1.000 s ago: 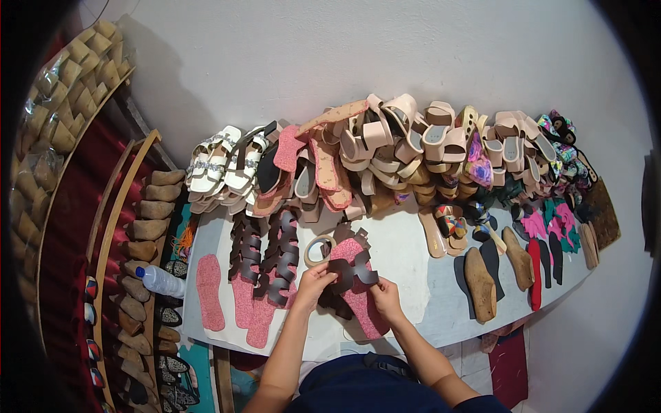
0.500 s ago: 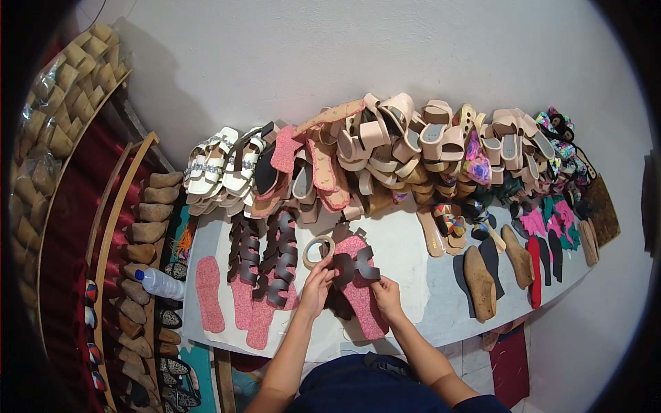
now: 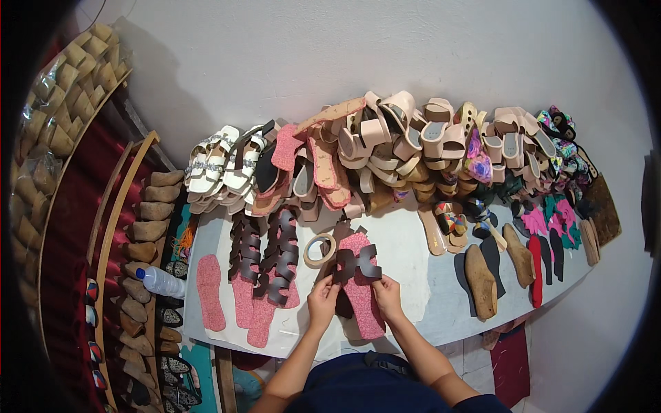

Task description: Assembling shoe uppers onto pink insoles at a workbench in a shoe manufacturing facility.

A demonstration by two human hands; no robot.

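Between my two hands is a pink speckled insole point(image 3: 361, 303) with a dark brown cut-out strap point(image 3: 357, 264) lying across its upper part. My left hand point(image 3: 322, 301) is closed at the strap's left end, fingertips pinching near its lower edge. My right hand point(image 3: 390, 300) grips the strap's right end beside the insole's edge. More brown strap material partly shows behind the insole. Just beyond my left hand a roll of tape point(image 3: 308, 256) lies on the table. To its left, several pink insoles point(image 3: 259, 326) carry stacked brown straps point(image 3: 278, 265).
Sandals point(image 3: 375, 134) are heaped along the wall at the table's back. A single pink insole point(image 3: 211, 292) lies on the left. Wooden shoe lasts point(image 3: 480, 282) and dark sole pieces rest on the right. Beside the table's left edge stand a water bottle point(image 3: 160, 282) and racks of lasts point(image 3: 153, 212).
My left hand has moved slightly down and to the right, away from the tape roll. The insole with its strap has turned a little more upright between my hands.
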